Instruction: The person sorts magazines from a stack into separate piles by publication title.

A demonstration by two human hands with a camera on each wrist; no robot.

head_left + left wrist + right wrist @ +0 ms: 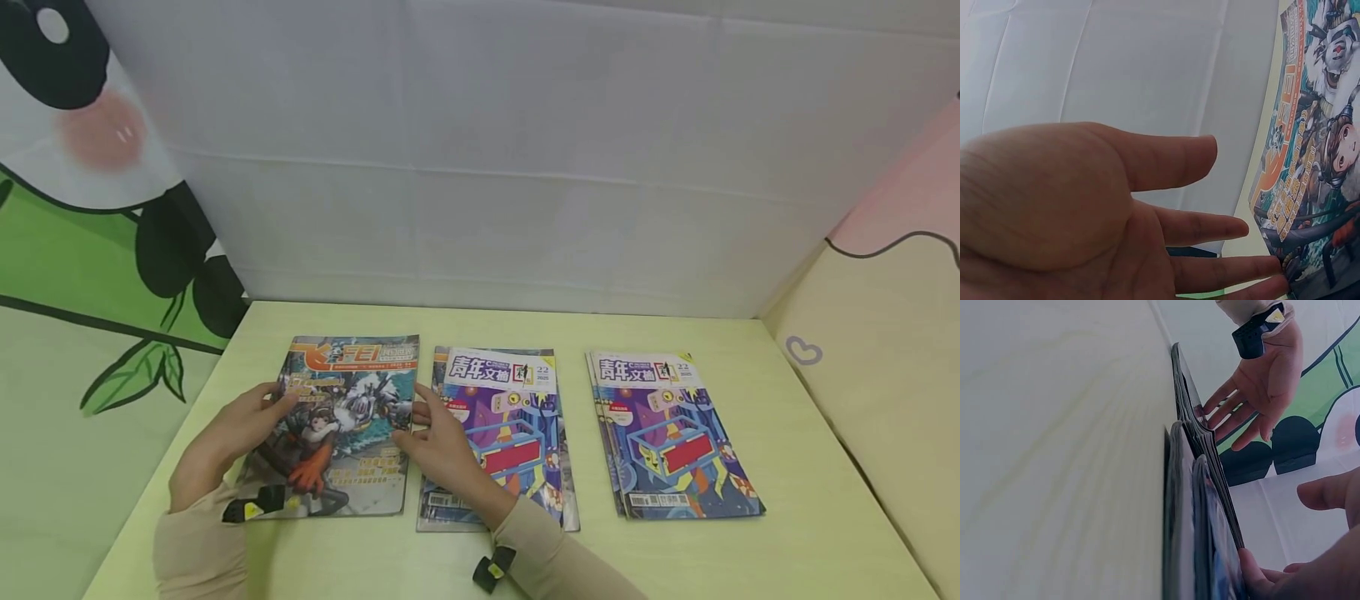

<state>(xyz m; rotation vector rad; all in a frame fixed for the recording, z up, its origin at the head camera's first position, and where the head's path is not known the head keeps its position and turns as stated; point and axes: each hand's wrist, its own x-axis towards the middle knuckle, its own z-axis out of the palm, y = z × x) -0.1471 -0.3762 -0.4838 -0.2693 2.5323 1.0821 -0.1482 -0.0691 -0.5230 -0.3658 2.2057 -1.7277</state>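
A magazine with an orange title and a robot-and-girl cover (360,417) lies at the left of the table. My left hand (232,429) is at its left edge; in the left wrist view the fingers (1204,228) stretch straight toward that edge, thumb apart. At the right edge, my right hand (450,450) touches with its fingers (1257,575), while its thumb stays off the cover. My right forearm crosses over the middle pile, topped by a purple-and-blue magazine (517,458). Seen edge-on in the right wrist view, several magazines (1210,481) lie under and beside one another.
A third pile, with the same purple-and-blue cover (675,442), lies on the right side of the pale yellow table (810,467). A white cloth wall (510,208) rises behind the table. Printed panels flank it on both sides.
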